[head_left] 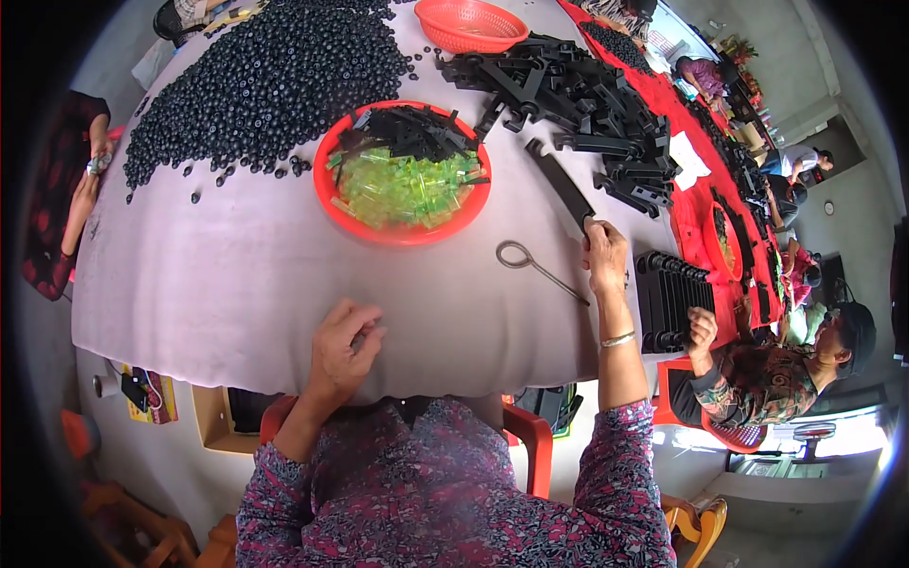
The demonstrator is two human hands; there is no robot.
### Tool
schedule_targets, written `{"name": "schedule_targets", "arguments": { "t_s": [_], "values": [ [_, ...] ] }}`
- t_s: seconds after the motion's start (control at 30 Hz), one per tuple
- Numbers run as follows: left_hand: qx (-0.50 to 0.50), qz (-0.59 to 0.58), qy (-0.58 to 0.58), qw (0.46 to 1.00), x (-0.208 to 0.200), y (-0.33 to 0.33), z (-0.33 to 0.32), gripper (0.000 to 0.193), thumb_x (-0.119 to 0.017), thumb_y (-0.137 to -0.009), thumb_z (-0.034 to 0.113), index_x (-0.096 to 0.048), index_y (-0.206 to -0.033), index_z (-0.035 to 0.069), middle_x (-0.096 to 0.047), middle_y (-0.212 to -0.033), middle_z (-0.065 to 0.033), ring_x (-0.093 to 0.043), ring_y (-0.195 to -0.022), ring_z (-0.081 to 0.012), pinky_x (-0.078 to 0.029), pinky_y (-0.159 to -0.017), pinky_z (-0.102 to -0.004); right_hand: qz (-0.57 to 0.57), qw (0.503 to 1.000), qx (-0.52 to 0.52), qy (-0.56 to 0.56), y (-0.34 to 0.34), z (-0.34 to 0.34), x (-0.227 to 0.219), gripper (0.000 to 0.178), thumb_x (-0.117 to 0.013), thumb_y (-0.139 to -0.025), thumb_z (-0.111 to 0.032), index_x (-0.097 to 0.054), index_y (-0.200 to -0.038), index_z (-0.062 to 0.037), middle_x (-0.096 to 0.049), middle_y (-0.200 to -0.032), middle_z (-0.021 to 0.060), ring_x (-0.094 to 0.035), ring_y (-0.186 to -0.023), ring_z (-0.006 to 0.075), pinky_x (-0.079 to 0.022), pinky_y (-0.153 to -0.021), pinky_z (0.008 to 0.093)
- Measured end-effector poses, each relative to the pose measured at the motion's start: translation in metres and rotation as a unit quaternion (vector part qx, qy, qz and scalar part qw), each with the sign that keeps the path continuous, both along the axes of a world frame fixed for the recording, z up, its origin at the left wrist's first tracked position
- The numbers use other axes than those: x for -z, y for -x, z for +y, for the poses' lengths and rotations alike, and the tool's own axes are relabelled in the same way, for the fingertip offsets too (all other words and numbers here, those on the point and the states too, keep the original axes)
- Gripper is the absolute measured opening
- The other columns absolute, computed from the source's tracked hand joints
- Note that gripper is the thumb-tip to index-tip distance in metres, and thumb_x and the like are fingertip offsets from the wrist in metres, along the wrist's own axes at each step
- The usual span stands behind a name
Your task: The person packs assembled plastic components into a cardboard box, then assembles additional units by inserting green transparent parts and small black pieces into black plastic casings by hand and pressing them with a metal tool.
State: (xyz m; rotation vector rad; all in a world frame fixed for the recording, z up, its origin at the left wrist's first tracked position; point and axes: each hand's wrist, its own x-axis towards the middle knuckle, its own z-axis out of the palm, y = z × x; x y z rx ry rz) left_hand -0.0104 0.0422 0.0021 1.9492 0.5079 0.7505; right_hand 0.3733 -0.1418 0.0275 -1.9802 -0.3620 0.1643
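My right hand (pixel 606 257) is closed on the near end of a long black plastic bar (pixel 564 186), which points away toward the far left. My left hand (pixel 347 346) is raised near the table's front edge with its fingers curled; whatever they may hold is hidden. Between my hands lies a metal rod tool with a looped end (pixel 516 254). Farther off, a red basin (pixel 407 235) holds yellow-green translucent pieces (pixel 398 185) and thin black strips (pixel 412 131). Beyond my right hand spreads a heap of black plastic parts (pixel 606 104).
A big pile of small black wheel-like pieces (pixel 275 85) covers the far left. A red strainer basket (pixel 471 26) stands at the back. Stacked black bars (pixel 668 301) lie at right, beside a co-worker's hand (pixel 701 331). Another person's hands (pixel 90 180) show at left.
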Motion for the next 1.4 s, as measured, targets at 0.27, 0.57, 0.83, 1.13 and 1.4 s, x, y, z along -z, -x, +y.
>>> {"name": "schedule_targets", "arguments": {
  "t_s": [0.27, 0.57, 0.83, 1.13, 1.4],
  "values": [
    [-0.026, -0.012, 0.010, 1.000, 0.006, 0.006, -0.001, 0.040, -0.077, -0.080, 0.008, -0.063, -0.117, 0.002, -0.058, -0.090, -0.0104, -0.060, -0.082, -0.0243, -0.050, -0.070, -0.0340, 0.009, 0.980, -0.177, -0.093, 0.110, 0.003, -0.014, 0.012, -0.063, -0.097, -0.013, -0.063, -0.104, -0.0034, -0.049, -0.077, -0.0083, -0.038, -0.064, 0.0013, -0.030, -0.054, 0.0201],
    [-0.124, -0.085, -0.087, 0.985, -0.020, -0.011, 0.016, 0.082, -0.088, -0.068, 0.014, -0.049, -0.138, 0.002, -0.057, -0.118, -0.0133, -0.056, -0.110, -0.0297, -0.046, -0.091, -0.0402, -0.021, 0.923, -0.385, -0.005, 0.161, 0.024, 0.000, 0.020, -0.067, -0.093, -0.008, -0.062, -0.111, -0.0020, -0.056, -0.082, -0.0034, -0.046, -0.073, 0.0066, -0.043, -0.066, 0.0233],
    [-0.008, -0.005, -0.130, 0.991, 0.009, -0.006, 0.030, 0.039, -0.082, -0.069, 0.011, -0.068, -0.104, 0.005, -0.063, -0.099, -0.0085, -0.059, -0.098, -0.0307, -0.045, -0.089, -0.0406, -0.110, 0.920, -0.364, 0.093, 0.166, 0.026, -0.001, 0.024, -0.072, -0.088, -0.009, -0.064, -0.110, -0.0028, -0.067, -0.086, 0.0080, -0.058, -0.071, 0.0154, -0.049, -0.066, 0.0295],
    [-0.006, 0.001, -0.174, 0.985, 0.010, -0.007, 0.028, 0.037, -0.081, -0.069, 0.012, -0.067, -0.103, 0.006, -0.061, -0.097, -0.0088, -0.057, -0.095, -0.0317, -0.043, -0.088, -0.0427, -0.167, 0.914, -0.369, 0.031, 0.156, 0.031, -0.020, 0.022, -0.075, -0.083, -0.003, -0.067, -0.104, -0.0012, -0.065, -0.093, 0.0039, -0.057, -0.073, 0.0132, -0.047, -0.070, 0.0249],
    [0.001, 0.007, -0.179, 0.984, 0.010, -0.010, 0.029, 0.038, -0.081, -0.069, 0.014, -0.067, -0.103, 0.006, -0.060, -0.095, -0.0092, -0.056, -0.093, -0.0321, -0.043, -0.087, -0.0428, -0.141, 0.946, -0.292, -0.006, 0.118, 0.108, -0.004, 0.018, -0.077, -0.085, -0.010, -0.068, -0.097, 0.0006, -0.064, -0.081, 0.0052, -0.057, -0.070, 0.0087, -0.049, -0.067, 0.0265]
  ]
}}
